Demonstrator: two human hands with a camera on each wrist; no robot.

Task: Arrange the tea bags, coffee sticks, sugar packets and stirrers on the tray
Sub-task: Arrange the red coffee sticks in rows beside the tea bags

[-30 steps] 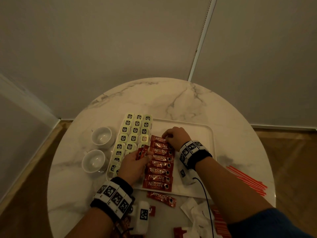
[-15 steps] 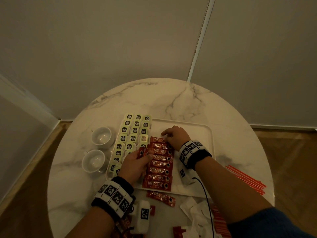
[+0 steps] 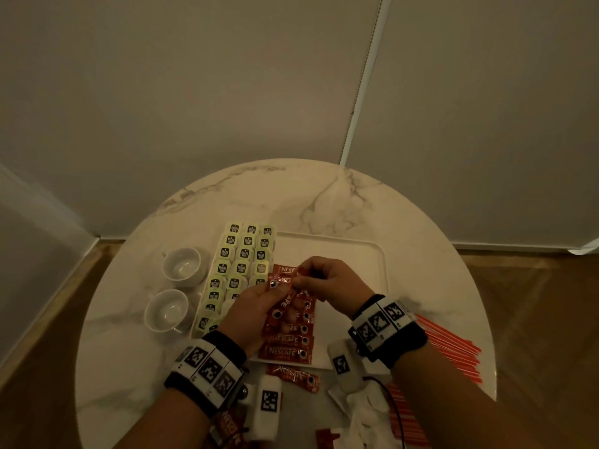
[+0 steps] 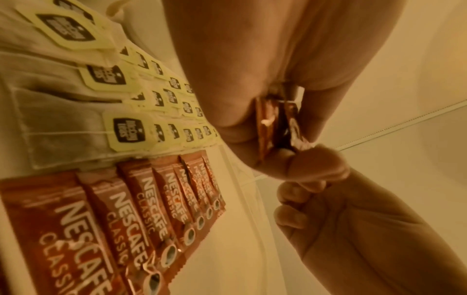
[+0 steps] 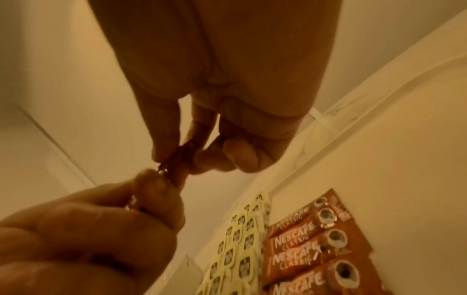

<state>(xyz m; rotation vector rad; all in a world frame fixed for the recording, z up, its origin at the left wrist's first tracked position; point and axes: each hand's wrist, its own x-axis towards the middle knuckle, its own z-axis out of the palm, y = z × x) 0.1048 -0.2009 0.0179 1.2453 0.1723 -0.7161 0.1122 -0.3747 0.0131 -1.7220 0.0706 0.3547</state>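
Note:
A white tray (image 3: 382,264) holds rows of pale tea bags (image 3: 241,254) on its left and a column of red coffee sticks (image 3: 287,351) in its middle. My left hand (image 3: 277,288) is lifted above that column and grips a small bunch of coffee sticks (image 3: 285,301). My right hand (image 3: 303,278) meets it and pinches the upper end of one held stick. The left wrist view shows the held sticks (image 4: 275,127) edge-on in my left hand (image 4: 280,151), above the laid sticks (image 4: 141,199). In the right wrist view my right hand (image 5: 177,165) pinches a coffee stick (image 5: 180,157).
Two white cups (image 3: 183,265) (image 3: 167,311) stand left of the tray. Red stirrers (image 3: 453,351) lie at the table's right edge. A loose coffee stick (image 3: 293,377) and crumpled white paper (image 3: 359,403) lie in front of the tray. Walls close in behind the round marble table (image 3: 107,319).
Both hands have lifted off the laid column. The left raised its bunch of sticks, and the right left the top laid stick and now pinches one in the bunch.

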